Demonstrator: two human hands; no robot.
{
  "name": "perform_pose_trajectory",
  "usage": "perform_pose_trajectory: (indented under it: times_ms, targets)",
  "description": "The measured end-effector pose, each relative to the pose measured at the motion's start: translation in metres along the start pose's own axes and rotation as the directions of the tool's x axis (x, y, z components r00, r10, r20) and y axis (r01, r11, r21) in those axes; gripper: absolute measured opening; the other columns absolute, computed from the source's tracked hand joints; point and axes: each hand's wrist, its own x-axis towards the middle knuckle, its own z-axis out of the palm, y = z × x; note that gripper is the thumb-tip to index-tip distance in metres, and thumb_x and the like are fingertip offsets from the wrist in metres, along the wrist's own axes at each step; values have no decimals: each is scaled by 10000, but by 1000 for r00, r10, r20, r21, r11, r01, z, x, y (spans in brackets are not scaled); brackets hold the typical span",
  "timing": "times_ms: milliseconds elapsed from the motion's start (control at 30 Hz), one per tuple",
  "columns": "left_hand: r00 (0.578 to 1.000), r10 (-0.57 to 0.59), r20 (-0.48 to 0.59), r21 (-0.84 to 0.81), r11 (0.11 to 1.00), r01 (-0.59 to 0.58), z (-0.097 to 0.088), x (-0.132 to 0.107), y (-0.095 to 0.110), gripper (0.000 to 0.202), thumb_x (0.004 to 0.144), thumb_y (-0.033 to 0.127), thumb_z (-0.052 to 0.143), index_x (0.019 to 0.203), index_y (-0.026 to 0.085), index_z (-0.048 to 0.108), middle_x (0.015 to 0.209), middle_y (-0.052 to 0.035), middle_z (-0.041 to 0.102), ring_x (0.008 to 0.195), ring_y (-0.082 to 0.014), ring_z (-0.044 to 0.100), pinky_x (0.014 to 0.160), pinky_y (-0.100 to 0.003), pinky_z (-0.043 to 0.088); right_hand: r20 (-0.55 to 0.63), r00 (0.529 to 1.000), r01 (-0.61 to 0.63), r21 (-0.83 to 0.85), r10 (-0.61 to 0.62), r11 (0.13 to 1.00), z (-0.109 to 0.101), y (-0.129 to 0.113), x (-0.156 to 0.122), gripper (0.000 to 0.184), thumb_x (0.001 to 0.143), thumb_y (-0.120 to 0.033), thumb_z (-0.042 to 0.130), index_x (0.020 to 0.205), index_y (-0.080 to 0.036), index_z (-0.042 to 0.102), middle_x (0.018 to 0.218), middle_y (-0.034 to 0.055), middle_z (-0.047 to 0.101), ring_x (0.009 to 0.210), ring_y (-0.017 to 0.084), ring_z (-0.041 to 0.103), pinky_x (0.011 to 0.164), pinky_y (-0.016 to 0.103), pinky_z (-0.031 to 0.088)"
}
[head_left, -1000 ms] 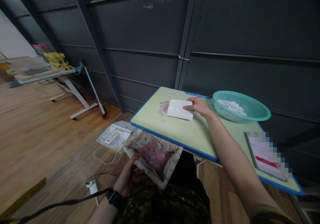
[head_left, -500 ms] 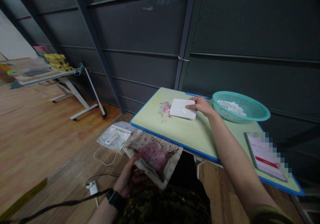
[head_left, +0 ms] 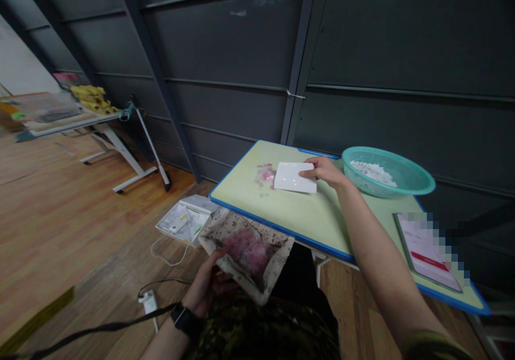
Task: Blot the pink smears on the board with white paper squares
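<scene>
My right hand (head_left: 325,171) is closed on the near right end of a thin white card (head_left: 290,178), thumb on top. The card is tilted low over the pale yellow tabletop (head_left: 314,218). Just left of its edge lies a small spread of pink and whitish bits (head_left: 264,174). Below the table's front edge, my left hand (head_left: 213,279) grips the near left side of an open cloth-lined basket (head_left: 281,255) with a spotted pattern. Inside it is a heap of pink, translucent pieces (head_left: 249,250), too small to make out singly.
A teal plastic colander (head_left: 410,180) with white pieces (head_left: 373,173) stands at the table's back right. A tablet (head_left: 428,252) lies in front of it. A white open box (head_left: 183,221) sits low, left of the basket. A power strip (head_left: 149,303) and cables lie on the floor.
My right hand has shifted the white card slightly right and toward me, away from the pink bits. My left hand and the basket look the same.
</scene>
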Motion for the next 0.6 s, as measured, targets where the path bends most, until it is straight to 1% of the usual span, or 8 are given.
perform_pose_trajectory:
  times_ms: [67, 167, 233, 300, 367, 500, 600]
  targets:
    - [1000, -3, 0, -3, 1000, 3, 0, 0, 0, 222, 740, 316, 680, 867, 172, 570, 626, 6, 618, 466, -124, 581, 565, -319, 582, 23, 1000, -2, -2, 2, 1000, 0, -1, -1, 356, 543, -371, 727, 779, -110, 670, 666, 24, 577, 579, 126, 457, 501, 256, 295]
    - [1000, -3, -16, 3, 1000, 3, 0, 0, 0, 269, 723, 324, 697, 917, 170, 591, 643, -4, 636, 497, -144, 618, 558, -305, 580, -12, 1000, 11, 1, -11, 1000, 0, -2, -2, 352, 541, -377, 724, 764, -111, 666, 657, 22, 572, 574, 123, 449, 500, 258, 288]
    - [1000, -4, -14, 8, 1000, 4, 0, -1, 1, 266, 727, 319, 694, 924, 170, 594, 644, -4, 637, 501, -148, 624, 564, -310, 581, -36, 999, 12, -2, -12, 1000, 0, -2, -2, 349, 539, -375, 724, 760, -112, 666, 653, 20, 570, 572, 124, 445, 503, 262, 286]
    - [1000, -15, -10, 9, 1000, 15, 1, -1, 1, 242, 742, 312, 677, 918, 172, 588, 653, -7, 638, 512, -155, 630, 578, -325, 584, -27, 1000, 5, -1, -5, 1000, 1, -2, -2, 352, 538, -371, 725, 769, -112, 668, 661, 22, 575, 575, 126, 450, 509, 266, 291]
    - [1000, -21, -13, 11, 1000, 21, 1, -2, 2, 221, 755, 305, 662, 913, 176, 577, 653, -5, 634, 502, -152, 621, 590, -340, 586, -19, 1000, 3, 8, -3, 1000, 1, -2, -2, 349, 538, -370, 724, 767, -113, 666, 662, 21, 572, 579, 127, 450, 513, 267, 292]
    - [1000, -19, -11, 7, 1000, 19, 2, -1, 1, 216, 772, 297, 644, 932, 183, 552, 653, 7, 625, 475, -134, 589, 612, -359, 588, -48, 999, 12, 12, -12, 1000, 3, -3, -1, 327, 542, -365, 722, 740, -113, 653, 645, 14, 555, 574, 121, 438, 515, 266, 289]
    - [1000, -11, -11, 3, 1000, 11, 2, -1, 1, 218, 771, 291, 645, 933, 187, 543, 665, 5, 626, 491, -137, 594, 620, -368, 589, 3, 1000, -15, 8, 15, 1000, 3, -4, -2, 338, 536, -359, 730, 755, -111, 658, 638, 15, 559, 562, 120, 441, 503, 264, 284]
